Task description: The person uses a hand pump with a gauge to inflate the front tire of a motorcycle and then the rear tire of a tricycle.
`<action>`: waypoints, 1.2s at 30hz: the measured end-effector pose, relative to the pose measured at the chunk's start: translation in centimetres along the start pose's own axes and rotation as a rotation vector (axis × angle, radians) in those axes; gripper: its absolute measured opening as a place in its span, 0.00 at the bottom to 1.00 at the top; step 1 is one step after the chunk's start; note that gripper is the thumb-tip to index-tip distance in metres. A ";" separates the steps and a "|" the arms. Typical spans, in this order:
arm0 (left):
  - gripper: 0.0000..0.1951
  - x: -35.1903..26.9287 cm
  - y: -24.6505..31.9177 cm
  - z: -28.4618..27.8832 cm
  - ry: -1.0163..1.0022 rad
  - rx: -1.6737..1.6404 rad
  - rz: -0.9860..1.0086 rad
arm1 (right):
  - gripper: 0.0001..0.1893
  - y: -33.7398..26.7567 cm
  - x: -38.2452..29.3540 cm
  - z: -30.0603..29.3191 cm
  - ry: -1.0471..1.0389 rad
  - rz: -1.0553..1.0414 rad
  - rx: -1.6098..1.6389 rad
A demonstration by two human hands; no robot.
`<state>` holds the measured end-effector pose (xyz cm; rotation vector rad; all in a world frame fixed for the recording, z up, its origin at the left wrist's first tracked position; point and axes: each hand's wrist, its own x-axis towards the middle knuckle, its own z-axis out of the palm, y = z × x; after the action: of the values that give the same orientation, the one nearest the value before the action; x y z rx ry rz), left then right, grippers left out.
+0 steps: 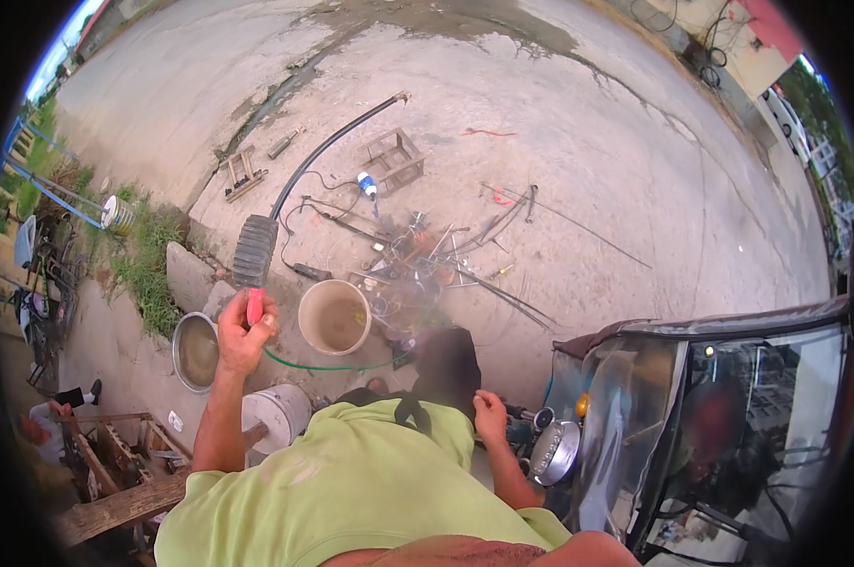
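Observation:
My left hand [246, 329] is raised and closed around a red piece [255, 306] at the lower end of a dark ribbed rubber part [255, 251]. Beyond that part a long black hose or bar [328, 142] curves up and right; whether the two are joined is unclear. Just right of the hand stands a whitish plastic bucket [335, 317] with cloudy water, and a metal basin [196, 352] of murky water lies to its left. My right hand [490, 413] is down beside my knee, fingers curled, with nothing visible in it.
Tools, rods and wires [427, 255] lie heaped on the concrete. Around them are a blue-and-white bottle [367, 185], wooden frames [395, 159] and a green hose [328, 367]. A covered vehicle [625, 383] with a headlight stands right. A wooden beam [122, 507] and another person [44, 429] are lower left.

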<state>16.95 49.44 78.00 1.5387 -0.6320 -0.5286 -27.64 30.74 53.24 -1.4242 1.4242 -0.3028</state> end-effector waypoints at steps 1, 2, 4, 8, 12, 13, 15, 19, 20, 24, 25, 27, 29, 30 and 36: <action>0.12 1.9 -0.6 1.5 -0.008 -0.001 0.015 | 0.16 1.3 2.2 -0.3 -0.003 0.040 -0.021; 0.12 3.9 -1.2 3.2 -0.021 -0.001 0.031 | 0.16 2.6 4.3 -0.6 -0.004 0.083 -0.039; 0.13 8.8 -2.9 8.1 -0.079 0.000 0.070 | 0.18 11.3 10.0 -0.6 -0.016 0.120 -0.021; 0.12 19.9 -8.0 22.9 -0.228 -0.062 0.096 | 0.15 16.6 15.7 -1.5 0.041 0.241 0.154; 0.11 31.5 -13.5 43.5 -0.436 -0.126 0.110 | 0.17 14.3 22.9 -5.1 0.241 0.402 0.211; 0.10 32.9 -13.3 49.4 -0.482 -0.195 -0.019 | 0.19 14.8 18.7 -6.2 0.224 0.521 0.187; 0.10 35.8 -13.8 59.6 -0.686 -0.251 -0.073 | 0.22 17.2 18.2 -10.6 0.340 0.558 0.134; 0.11 37.9 -12.4 74.1 -0.863 -0.303 -0.120 | 0.21 14.7 19.1 -12.4 0.420 0.714 0.289; 0.11 38.0 -12.1 76.8 -0.903 -0.322 -0.151 | 0.21 13.6 19.8 -12.5 0.429 0.742 0.331; 0.10 39.5 -14.4 85.5 -1.063 -0.244 -0.229 | 0.20 10.8 25.0 -14.1 0.478 0.765 0.451; 0.09 39.6 -14.2 87.8 -1.126 -0.226 -0.252 | 0.20 10.1 26.7 -14.4 0.496 0.766 0.480; 0.09 40.4 -16.3 91.5 -1.216 -0.194 -0.269 | 0.20 8.5 29.8 -15.2 0.520 0.773 0.541; 0.09 41.5 -18.6 95.0 -1.294 -0.112 -0.320 | 0.20 7.4 33.4 -16.1 0.544 0.782 0.588; 0.09 42.3 -20.0 96.6 -1.341 -0.050 -0.273 | 0.20 6.8 35.3 -16.6 0.556 0.792 0.616; 0.17 50.1 -28.0 106.1 -1.532 0.281 -0.362 | 0.19 2.3 47.9 -18.9 0.651 0.888 0.705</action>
<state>-15.00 -62.13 45.24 1.2678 -1.6063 -2.0143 -31.20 -17.92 36.61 -0.0399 2.0355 -0.6312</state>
